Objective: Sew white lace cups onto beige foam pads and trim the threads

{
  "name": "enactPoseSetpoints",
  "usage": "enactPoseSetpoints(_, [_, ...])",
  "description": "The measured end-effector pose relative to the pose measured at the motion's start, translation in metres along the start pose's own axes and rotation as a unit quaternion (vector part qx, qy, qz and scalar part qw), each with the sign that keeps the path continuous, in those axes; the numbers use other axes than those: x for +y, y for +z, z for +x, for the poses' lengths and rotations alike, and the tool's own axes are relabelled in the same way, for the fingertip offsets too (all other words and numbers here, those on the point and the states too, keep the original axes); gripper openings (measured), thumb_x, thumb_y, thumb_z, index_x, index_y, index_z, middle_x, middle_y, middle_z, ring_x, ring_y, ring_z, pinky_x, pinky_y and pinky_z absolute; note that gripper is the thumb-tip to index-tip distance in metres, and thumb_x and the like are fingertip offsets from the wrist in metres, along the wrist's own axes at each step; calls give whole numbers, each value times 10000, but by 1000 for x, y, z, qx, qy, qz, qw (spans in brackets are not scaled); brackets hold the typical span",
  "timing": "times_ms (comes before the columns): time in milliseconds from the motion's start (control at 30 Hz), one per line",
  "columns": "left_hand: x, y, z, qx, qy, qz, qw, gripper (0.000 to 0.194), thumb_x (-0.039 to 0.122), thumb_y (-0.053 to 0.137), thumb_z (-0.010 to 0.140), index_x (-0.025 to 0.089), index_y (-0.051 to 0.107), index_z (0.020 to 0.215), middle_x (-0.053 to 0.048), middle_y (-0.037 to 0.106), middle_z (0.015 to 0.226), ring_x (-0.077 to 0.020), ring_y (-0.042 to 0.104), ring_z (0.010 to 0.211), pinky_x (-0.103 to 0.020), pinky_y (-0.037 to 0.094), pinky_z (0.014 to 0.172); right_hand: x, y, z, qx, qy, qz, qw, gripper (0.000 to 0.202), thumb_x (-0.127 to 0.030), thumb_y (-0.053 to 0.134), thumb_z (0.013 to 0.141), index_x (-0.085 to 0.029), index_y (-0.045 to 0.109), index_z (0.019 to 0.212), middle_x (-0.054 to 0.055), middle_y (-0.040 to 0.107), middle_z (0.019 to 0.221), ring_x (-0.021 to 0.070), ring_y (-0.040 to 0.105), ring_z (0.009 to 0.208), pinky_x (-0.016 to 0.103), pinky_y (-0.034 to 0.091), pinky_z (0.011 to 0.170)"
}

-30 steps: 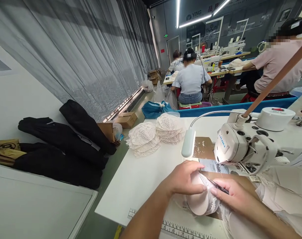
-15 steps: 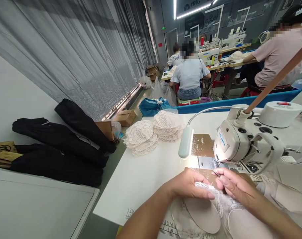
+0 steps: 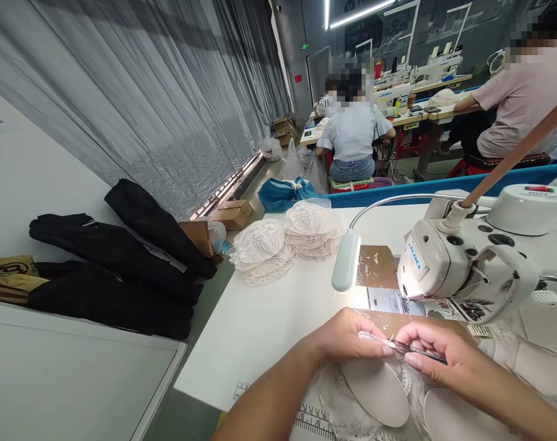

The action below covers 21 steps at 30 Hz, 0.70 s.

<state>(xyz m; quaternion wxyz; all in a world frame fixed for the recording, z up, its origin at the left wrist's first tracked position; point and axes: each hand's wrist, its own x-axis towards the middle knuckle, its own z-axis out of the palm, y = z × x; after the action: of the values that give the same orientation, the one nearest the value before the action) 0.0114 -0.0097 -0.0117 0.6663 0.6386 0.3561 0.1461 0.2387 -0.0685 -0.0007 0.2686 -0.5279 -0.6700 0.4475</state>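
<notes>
Pinched between the thumb and fingers of my left hand [image 3: 352,335] is the edge of a pale lace garment [image 3: 374,392] with smooth oval cups. My right hand [image 3: 432,349] is closed on a small dark metal tool [image 3: 418,352], whose tip meets the lace at my left fingertips. Both hands are just in front of the white sewing machine [image 3: 432,260]. The garment hangs below them over the table's front part, where a printed ruler scale shows.
Lace pieces lie in two stacks [image 3: 262,248] on the white table [image 3: 242,331]. A lamp [image 3: 346,260] stands left of the machine head. Pale fabric [image 3: 535,349] lies at the right. Black rolls [image 3: 108,269] are at the left. People sit at machines behind.
The dark tool has turned and now points left, showing more of its length. Its tip has come to the lace at my left fingers. The view has shifted slightly.
</notes>
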Motion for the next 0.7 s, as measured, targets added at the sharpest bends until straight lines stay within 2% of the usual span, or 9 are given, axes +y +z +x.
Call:
enactPoseSetpoints(100, [0, 2, 1, -5, -10, -19, 1000, 391, 451, 817, 671, 137, 774, 901, -20, 656, 768, -124, 539, 723, -212, 394, 643, -2, 7, 1, -46, -2, -7, 999, 328, -557, 534, 867, -264, 675, 915, 25, 656, 816, 227, 595, 790, 337, 486, 699])
enactPoseSetpoints(200, [3, 2, 0, -8, -24, -20, 999, 432, 479, 834, 632, 132, 772, 881, -8, 627, 732, -113, 505, 688, -206, 365, 603, -4, 10, 2, -63, -5, 6, 998, 325, -537, 484, 902, -266, 663, 925, 19, 657, 845, 213, 594, 789, 333, 476, 704])
enactPoseSetpoints(367, [2, 3, 0, 3, -19, 7, 1000, 412, 502, 803, 668, 148, 772, 875, -15, 657, 755, -132, 538, 713, -220, 394, 639, 0, 12, 7, -12, -13, -5, 1000, 354, -538, 472, 908, -250, 668, 844, 31, 672, 825, 219, 615, 794, 340, 484, 717])
enactPoseSetpoints(467, [0, 4, 2, 4, -14, 11, 1000, 429, 514, 788, 683, 140, 770, 892, -43, 688, 785, -161, 581, 753, -244, 432, 699, 7, 18, 8, 31, 15, 72, 997, 381, -575, 536, 851, -227, 650, 956, 45, 671, 845, 223, 640, 813, 336, 517, 736])
enactPoseSetpoints(567, [2, 2, 1, -27, 12, 17, 999, 428, 508, 723, 760, 138, 754, 971, -55, 700, 870, -169, 600, 796, -251, 448, 741, 9, 22, 9, 13, 31, 100, 994, 437, -564, 631, 777, -232, 645, 1061, 33, 673, 852, 226, 649, 824, 319, 534, 728])
enactPoseSetpoints(633, [6, -4, -3, -62, 20, 64, 996, 393, 468, 713, 773, 150, 740, 1002, -35, 687, 870, -159, 588, 775, -233, 439, 694, 6, 21, 10, -15, 22, 55, 998, 328, -536, 607, 808, -244, 682, 935, 19, 670, 795, 216, 636, 770, 307, 523, 689])
enactPoseSetpoints(700, [11, -14, -9, -86, 3, 143, 986, 340, 407, 764, 712, 166, 734, 950, 0, 652, 785, -143, 557, 709, -211, 402, 607, 3, 17, 9, -12, 20, -6, 1000, 333, -524, 533, 866, -237, 660, 754, 9, 635, 699, 195, 591, 685, 294, 491, 632])
